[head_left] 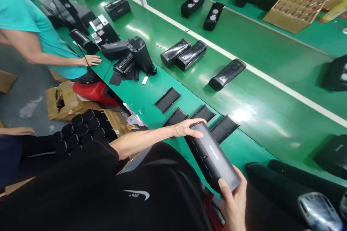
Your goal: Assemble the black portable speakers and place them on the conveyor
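Observation:
A black speaker with a smooth grey-black front and a small logo is held tilted above the green bench. At its upper end my left hand grips it, thumb across the front. My right hand clasps the lower end, thumb on the side with a row of slots. Just beyond the speaker lie several flat black panels, among them a framed panel and another panel partly behind the speaker.
Speaker bodies stand on the green conveyor. To the left a person in a teal shirt rests a hand near a pile of speakers. Black parts fill a carton beside me. Dark cylinders lie at right.

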Motion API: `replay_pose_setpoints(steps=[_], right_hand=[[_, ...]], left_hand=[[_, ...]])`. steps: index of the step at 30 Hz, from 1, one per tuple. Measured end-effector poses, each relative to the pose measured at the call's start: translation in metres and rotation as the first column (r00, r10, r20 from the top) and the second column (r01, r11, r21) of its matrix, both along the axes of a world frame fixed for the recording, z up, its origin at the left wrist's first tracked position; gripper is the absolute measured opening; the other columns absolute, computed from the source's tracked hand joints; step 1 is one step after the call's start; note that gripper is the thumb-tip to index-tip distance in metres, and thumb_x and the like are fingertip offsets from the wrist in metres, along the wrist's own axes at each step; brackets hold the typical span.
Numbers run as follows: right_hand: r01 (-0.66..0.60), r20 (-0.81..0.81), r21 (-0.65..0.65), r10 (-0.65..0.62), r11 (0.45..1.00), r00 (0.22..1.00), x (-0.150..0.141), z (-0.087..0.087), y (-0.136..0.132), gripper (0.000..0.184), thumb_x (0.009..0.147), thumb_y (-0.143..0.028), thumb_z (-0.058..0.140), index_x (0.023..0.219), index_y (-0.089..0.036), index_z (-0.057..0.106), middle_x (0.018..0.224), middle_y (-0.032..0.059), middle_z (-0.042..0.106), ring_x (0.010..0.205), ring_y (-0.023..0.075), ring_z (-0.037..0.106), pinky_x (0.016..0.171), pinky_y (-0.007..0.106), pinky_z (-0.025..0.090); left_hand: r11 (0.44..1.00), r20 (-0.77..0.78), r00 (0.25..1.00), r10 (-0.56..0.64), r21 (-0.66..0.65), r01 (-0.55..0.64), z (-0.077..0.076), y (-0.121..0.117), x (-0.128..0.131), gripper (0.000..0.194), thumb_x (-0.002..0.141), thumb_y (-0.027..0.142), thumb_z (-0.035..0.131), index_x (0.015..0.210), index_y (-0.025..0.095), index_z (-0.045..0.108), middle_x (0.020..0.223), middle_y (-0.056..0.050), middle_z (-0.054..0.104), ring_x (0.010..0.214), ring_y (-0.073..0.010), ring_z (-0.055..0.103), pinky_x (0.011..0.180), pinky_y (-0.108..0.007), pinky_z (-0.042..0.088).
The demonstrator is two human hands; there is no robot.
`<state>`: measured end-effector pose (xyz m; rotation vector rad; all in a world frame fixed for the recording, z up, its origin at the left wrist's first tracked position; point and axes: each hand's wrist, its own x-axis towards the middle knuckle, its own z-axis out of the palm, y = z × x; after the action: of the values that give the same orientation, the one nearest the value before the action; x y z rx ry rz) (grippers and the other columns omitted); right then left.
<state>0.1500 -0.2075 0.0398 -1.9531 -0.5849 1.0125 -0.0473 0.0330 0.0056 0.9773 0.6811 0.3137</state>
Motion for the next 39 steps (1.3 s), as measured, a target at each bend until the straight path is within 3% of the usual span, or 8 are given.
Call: replay_pose_setpoints(steps=[4,9,13,16,20,25,31,39], right_hand=[[-0.01,-0.063,0.011,0.011,1.0,0.998,0.021,0.016,0.016,0.1,0.078,-0.07,0.079,0.16,-0.03,0.041,0.151,0.0139,0.052,0.136,0.0388,0.052,0.113,0.055,0.04],[0.051,-0.032,0.363,-0.042,0.931,0.999,-0.001,0.021,0.046,0.13,0.075,-0.079,0.074,0.17,-0.031,0.0,0.16,0.0185,0.044,0.141,0.0397,0.051,0.106,0.058,0.048],[-0.188,0.112,0.255,0.164,0.948,0.98,-0.028,0.008,0.079,0.084,0.071,-0.059,0.081,0.146,-0.028,0.058,0.11,0.0083,0.073,0.103,0.0348,0.068,0.094,0.053,0.057],[-0.218,0.147,0.256,0.185,0.942,0.972,-0.021,0.026,0.081,0.067,0.069,-0.049,0.081,0.131,-0.027,0.066,0.103,0.0067,0.072,0.098,0.032,0.067,0.094,0.05,0.057],[-0.341,0.321,-0.004,0.324,0.94,0.89,0.0,0.065,0.063,0.105,0.067,-0.036,0.079,0.162,-0.023,0.036,0.142,0.0133,0.059,0.126,0.0335,0.057,0.107,0.051,0.048],[-0.521,0.387,-0.31,0.606,0.795,0.695,0.002,0.058,0.032,0.107,0.056,-0.036,0.087,0.157,-0.027,0.051,0.124,0.0143,0.067,0.111,0.0418,0.059,0.098,0.062,0.046],[-0.199,0.023,-0.076,0.202,0.977,0.979,0.002,-0.002,-0.031,0.116,0.062,-0.061,0.091,0.162,-0.031,0.041,0.152,0.013,0.055,0.136,0.0417,0.053,0.113,0.06,0.039],[0.012,-0.118,-0.077,-0.021,0.997,0.993,-0.027,-0.006,-0.049,0.096,0.076,-0.067,0.08,0.157,-0.029,0.043,0.159,0.0108,0.047,0.145,0.0399,0.042,0.12,0.059,0.029]], left_hand=[[0.988,0.031,0.99,0.139,-0.074,-0.136,-0.001,-0.01,0.001,0.079,0.068,0.047,0.089,0.139,0.021,0.065,0.112,-0.004,0.073,0.1,-0.0227,0.066,0.085,-0.03,0.048],[0.882,0.222,0.903,0.368,-0.39,-0.264,-0.007,-0.022,0.02,0.072,0.082,0.054,0.08,0.144,0.022,0.061,0.119,-0.008,0.077,0.107,-0.028,0.071,0.097,-0.039,0.052],[0.826,0.338,0.909,0.245,-0.563,-0.014,-0.009,-0.04,0.036,0.066,0.092,0.063,0.065,0.141,0.018,0.064,0.13,-0.014,0.075,0.123,-0.0343,0.067,0.108,-0.048,0.049],[0.884,0.265,0.962,0.065,-0.463,0.068,-0.003,-0.029,0.028,0.068,0.093,0.056,0.068,0.15,0.022,0.056,0.15,-0.015,0.062,0.13,-0.0333,0.063,0.102,-0.044,0.053],[0.981,0.157,0.988,0.001,-0.192,0.029,0.017,0.005,0.002,0.089,0.087,0.064,0.072,0.163,0.035,0.035,0.169,-0.012,0.038,0.136,-0.0351,0.055,0.094,-0.041,0.055],[0.969,-0.079,0.966,-0.245,-0.045,0.242,0.03,-0.013,-0.013,0.092,0.072,0.053,0.085,0.153,0.032,0.047,0.141,-0.008,0.056,0.115,-0.0283,0.06,0.092,-0.036,0.05],[0.979,-0.042,0.998,-0.049,-0.202,0.039,0.001,-0.055,-0.035,0.079,0.063,0.04,0.086,0.136,0.029,0.056,0.114,-0.003,0.06,0.096,-0.0203,0.058,0.084,-0.03,0.045],[0.966,-0.074,0.967,-0.244,-0.107,0.236,0.001,-0.041,-0.054,0.096,0.064,0.041,0.094,0.147,0.03,0.048,0.117,-0.004,0.063,0.103,-0.0227,0.06,0.091,-0.034,0.047]])
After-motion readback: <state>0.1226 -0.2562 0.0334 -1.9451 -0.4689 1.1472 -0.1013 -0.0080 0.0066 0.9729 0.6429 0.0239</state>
